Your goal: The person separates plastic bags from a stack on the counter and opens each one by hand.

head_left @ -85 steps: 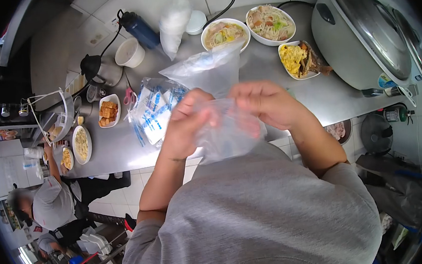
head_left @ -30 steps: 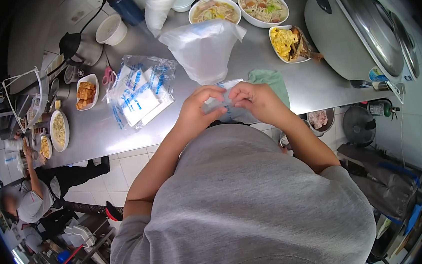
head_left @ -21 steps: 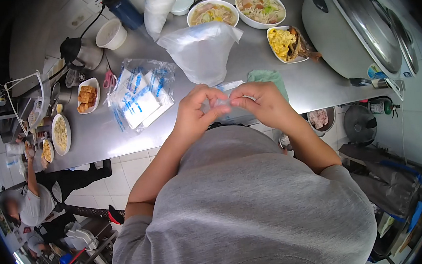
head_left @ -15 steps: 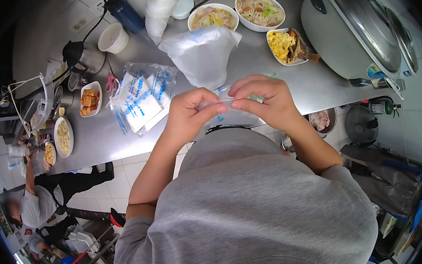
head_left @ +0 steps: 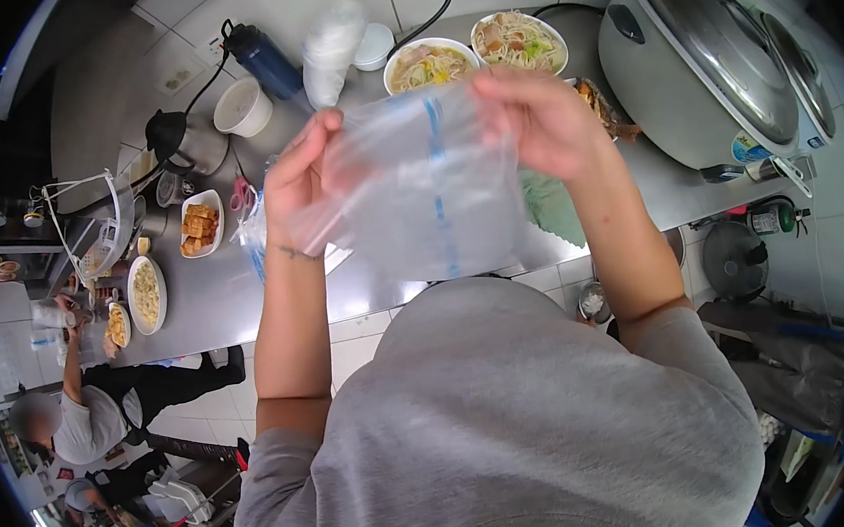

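Note:
A clear plastic bag [head_left: 417, 209] with a blue printed stripe spans the space between my hands, spread wide and blurred by motion. My left hand [head_left: 299, 174] grips its left side, thumb up. On the other side my right hand [head_left: 546, 127] holds the upper right edge, its fingertips partly behind or inside the film. Beyond the bag stand two bowls of noodles, the left one [head_left: 430, 65] and the right one [head_left: 521, 42]. A crumpled green sheet [head_left: 553, 207] lies under my right forearm. Blue-printed packets [head_left: 254, 236] show partly behind my left forearm.
A big rice cooker [head_left: 671, 71] stands at right, a plate of fried food [head_left: 590, 98] beside it. At left are a kettle [head_left: 185, 139], a white tub [head_left: 243, 108], pink scissors [head_left: 242, 194] and several food dishes. A co-worker [head_left: 80, 424] stands at far left.
The bag, earlier pinched between fingertips close together, is now spread open. My hands have moved apart and farther up over the counter. The view has shifted slightly.

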Demonstrator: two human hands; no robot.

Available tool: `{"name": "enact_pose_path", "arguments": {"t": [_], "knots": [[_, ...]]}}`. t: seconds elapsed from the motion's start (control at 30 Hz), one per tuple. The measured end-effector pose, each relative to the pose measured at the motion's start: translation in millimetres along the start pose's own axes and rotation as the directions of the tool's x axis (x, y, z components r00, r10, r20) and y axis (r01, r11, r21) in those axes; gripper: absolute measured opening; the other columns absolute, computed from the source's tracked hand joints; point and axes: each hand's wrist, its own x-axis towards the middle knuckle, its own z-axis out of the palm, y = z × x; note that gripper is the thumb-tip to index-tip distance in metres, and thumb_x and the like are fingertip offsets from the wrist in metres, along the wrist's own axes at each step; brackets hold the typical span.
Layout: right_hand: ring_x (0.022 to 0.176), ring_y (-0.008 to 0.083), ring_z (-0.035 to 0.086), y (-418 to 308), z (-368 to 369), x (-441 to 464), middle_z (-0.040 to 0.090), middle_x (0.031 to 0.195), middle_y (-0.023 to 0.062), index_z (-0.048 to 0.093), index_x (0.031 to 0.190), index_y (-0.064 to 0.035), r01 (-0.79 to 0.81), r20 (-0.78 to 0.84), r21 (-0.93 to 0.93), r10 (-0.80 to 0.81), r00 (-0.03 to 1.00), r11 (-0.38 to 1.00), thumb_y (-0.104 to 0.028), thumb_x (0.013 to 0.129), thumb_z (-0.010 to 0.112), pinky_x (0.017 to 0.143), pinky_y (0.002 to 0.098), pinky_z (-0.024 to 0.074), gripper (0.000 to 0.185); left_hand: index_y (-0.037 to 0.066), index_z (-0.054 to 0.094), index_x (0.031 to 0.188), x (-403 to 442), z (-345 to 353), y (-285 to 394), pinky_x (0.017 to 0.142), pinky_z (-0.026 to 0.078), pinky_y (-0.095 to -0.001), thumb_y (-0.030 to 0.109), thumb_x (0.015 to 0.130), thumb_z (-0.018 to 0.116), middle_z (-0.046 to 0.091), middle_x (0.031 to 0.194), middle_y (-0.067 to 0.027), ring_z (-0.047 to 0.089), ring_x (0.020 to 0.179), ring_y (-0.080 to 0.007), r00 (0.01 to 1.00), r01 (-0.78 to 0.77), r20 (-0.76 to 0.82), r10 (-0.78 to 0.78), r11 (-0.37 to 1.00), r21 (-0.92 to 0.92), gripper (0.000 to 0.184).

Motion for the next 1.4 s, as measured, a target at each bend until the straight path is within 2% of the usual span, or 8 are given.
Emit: {"name": "enact_pose_path", "arguments": {"t": [0.4, 0.57, 0.7, 0.97, 1.1, 1.2, 1.23, 1.4], "knots": [[0.053, 0.0197, 0.059, 140.0, -120.3, 86.9, 0.063, 0.071, 0.0112, 0.065, 0.083, 0.0041, -0.195, -0.57, -0.116, 0.096, 0.816, 0.974, -0.008, 0.077, 0.063, 0.044, 0.0339, 0.0451, 0.013, 0.002, 0.054, 0.11, 38.2, -258.0, -138.0, 0.072, 0.051, -0.0343, 0.012, 0.084, 0.058, 0.06, 0.105, -0.0109, 0.06, 0.085, -0.0205, 0.944, 0.154, -0.313, -0.108, 0.98, 0.127, 0.028], [0.059, 0.0246, 0.062, 144.9, -123.3, 77.6, 0.065, 0.069, 0.0158, 0.065, 0.079, 0.0048, -0.126, -0.341, -0.894, -0.473, 0.813, 0.429, -0.015, 0.076, 0.06, 0.056, 0.0346, 0.0472, 0.02, 0.001, 0.048, 0.116, 21.4, -177.2, -122.2, 0.073, 0.05, -0.0354, 0.02, 0.092, 0.045, 0.058, 0.104, -0.0118, 0.059, 0.089, -0.0233, 0.91, 0.1, -0.325, 0.259, 0.623, 0.776, 0.031], [0.064, 0.0291, 0.064, 149.8, -132.9, 77.8, 0.064, 0.069, 0.0189, 0.065, 0.08, 0.0024, -0.03, -0.271, -0.907, -0.528, 0.805, 0.42, -0.019, 0.076, 0.058, 0.062, 0.0352, 0.0477, 0.023, 0.0, 0.045, 0.12, 27.8, -196.0, -118.7, 0.072, 0.051, -0.0343, 0.02, 0.091, 0.045, 0.058, 0.104, -0.0129, 0.059, 0.088, -0.0236, 0.953, 0.08, -0.107, 0.283, 0.107, 0.991, 0.035], [0.103, 0.0343, 0.05, 134.0, -136.7, -21.0, 0.058, 0.108, 0.0147, 0.061, 0.1, -0.0059, -0.246, -0.085, -0.952, -0.613, 0.785, -0.183, -0.025, 0.083, 0.058, 0.088, 0.0408, 0.0405, 0.026, 0.0, 0.053, 0.115, -26.7, -94.2, -87.6, 0.087, 0.044, -0.0339, 0.028, 0.089, 0.053, 0.061, 0.104, -0.0091, 0.057, 0.095, -0.0192, 0.883, 0.247, -0.432, -0.185, 0.965, 0.091, 0.038], [0.099, 0.0358, 0.051, 148.0, -185.8, -90.1, 0.056, 0.111, 0.0147, 0.06, 0.09, -0.0031, -0.179, 0.052, -0.889, -0.482, 0.874, -0.421, -0.018, 0.078, 0.064, 0.086, 0.0433, 0.0397, 0.02, 0.001, 0.057, 0.11, -61.9, -108.1, -99.5, 0.09, 0.041, -0.0352, 0.032, 0.084, 0.061, 0.062, 0.101, -0.0066, 0.057, 0.096, -0.0197, 0.935, 0.313, -0.318, -0.155, 0.781, 0.541, 0.04], [0.095, 0.0344, 0.053, 131.9, -168.9, -77.4, 0.055, 0.109, 0.0153, 0.056, 0.081, -0.0027, -0.291, -0.098, -0.937, -0.655, 0.749, -0.192, -0.012, 0.073, 0.068, 0.084, 0.043, 0.0401, 0.018, 0.001, 0.062, 0.1, -60.3, -75.1, -86.5, 0.075, 0.044, -0.0251, 0.029, 0.085, 0.061, 0.064, 0.089, -0.0029, 0.057, 0.08, -0.0104, 0.91, 0.388, -0.287, -0.299, 0.373, 0.843, 0.031], [0.092, 0.0333, 0.054, 116.2, -129.0, -69.2, 0.054, 0.106, 0.0158, 0.05, 0.076, -0.0045, -0.171, -0.104, -0.985, -0.75, 0.653, -0.012, -0.01, 0.067, 0.073, 0.083, 0.0427, 0.04, 0.025, 0.001, 0.065, 0.089, -59.4, -54.7, -83.0, 0.071, 0.043, -0.0239, 0.029, 0.084, 0.063, 0.063, 0.082, -0.0033, 0.055, 0.075, -0.0092, 0.916, 0.388, -0.289, -0.278, 0.437, 0.811, 0.029], [0.09, 0.0324, 0.054, 90.3, -12.6, -66.6, 0.053, 0.103, 0.0129, 0.055, 0.092, -0.0082, 0.443, 0.534, -0.846, -0.481, 0.696, -0.297, -0.014, 0.069, 0.072, 0.079, 0.0394, 0.0432, 0.03, -0.002, 0.065, 0.082, -52.2, -9.6, -98.2, 0.07, 0.044, -0.0251, 0.031, 0.084, 0.062, 0.064, 0.08, -0.007, 0.057, 0.075, -0.0113, 0.909, 0.328, -0.383, -0.166, 0.852, 0.408, 0.033]]}}
